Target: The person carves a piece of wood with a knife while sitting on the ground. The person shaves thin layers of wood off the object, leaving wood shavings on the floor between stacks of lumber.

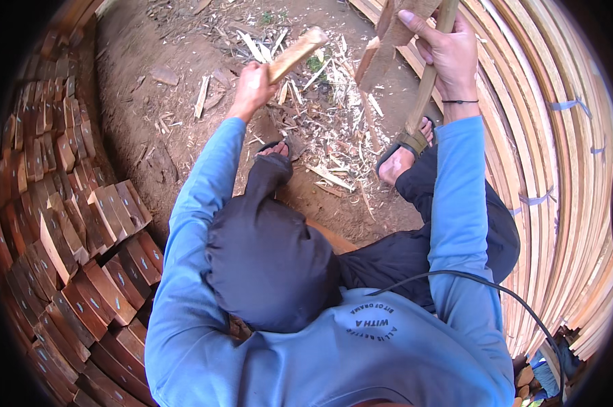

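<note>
My left hand [253, 83] grips a short pale wooden block [296, 53], held out tilted above the dirt. At the top right, my right hand [449, 51] is closed around the long wooden handle [425, 88] of a chopping tool whose head [382, 54] hangs raised over the ground. The handle slants down toward my right foot [405, 152] in a sandal. My left foot [274, 149] rests near the scattered chips. Both arms wear light blue sleeves.
Wood chips and splinters [320, 129] litter the brown dirt between my feet. Reddish cut wood blocks [82, 237] are stacked along the left. Long pale slats [558, 169] lie piled on the right. A black cable [456, 275] crosses my lap.
</note>
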The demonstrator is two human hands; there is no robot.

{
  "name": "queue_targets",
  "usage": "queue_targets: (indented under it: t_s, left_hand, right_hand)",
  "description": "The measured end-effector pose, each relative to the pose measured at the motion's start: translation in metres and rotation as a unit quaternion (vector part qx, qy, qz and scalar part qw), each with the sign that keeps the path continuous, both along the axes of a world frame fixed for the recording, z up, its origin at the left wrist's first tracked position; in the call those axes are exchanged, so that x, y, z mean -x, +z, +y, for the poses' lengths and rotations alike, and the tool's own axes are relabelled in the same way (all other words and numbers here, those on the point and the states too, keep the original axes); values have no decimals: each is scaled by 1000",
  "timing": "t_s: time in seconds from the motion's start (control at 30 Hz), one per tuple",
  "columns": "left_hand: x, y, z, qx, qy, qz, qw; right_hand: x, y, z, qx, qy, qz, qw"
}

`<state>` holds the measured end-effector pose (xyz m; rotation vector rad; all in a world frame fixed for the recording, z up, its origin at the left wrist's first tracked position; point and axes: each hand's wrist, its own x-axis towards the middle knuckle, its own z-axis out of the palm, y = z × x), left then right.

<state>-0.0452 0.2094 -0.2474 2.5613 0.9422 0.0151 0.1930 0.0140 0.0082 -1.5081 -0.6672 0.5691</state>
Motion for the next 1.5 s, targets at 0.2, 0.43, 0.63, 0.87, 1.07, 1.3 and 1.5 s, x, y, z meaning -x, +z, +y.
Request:
queue_targets:
  t_s: [0.2,0.43,0.63,0.87,1.07,1.3,1.5]
  left_hand:
    - [-55,-44,-42,-30,-92,104,990]
    - [-53,-68,-50,4,-101,146,984]
    - [-54,-35,-61,93,42,27,994]
    - [-64,-47,-72,208,0,203,957]
    - [-61,-39,-88,47,-81,131,987]
    - [-41,-88,-131,35,-234,137,962]
    - [-39,-25,-57,26,-200,11,979]
  right_hand:
    - [5,8,0,-35,-10,-2,999]
    - [-3,6,-8,-39,-40,14,998]
    - [-4,7,-5,-24,-65,-24,997]
    - [-4,7,-6,-52,15,-14,998]
    - [-3,0,-2,-73,-4,-62,995]
    - [5,-1,4,-27,-2,-9,1000]
    - [9,-25,14,3,74,-50,996]
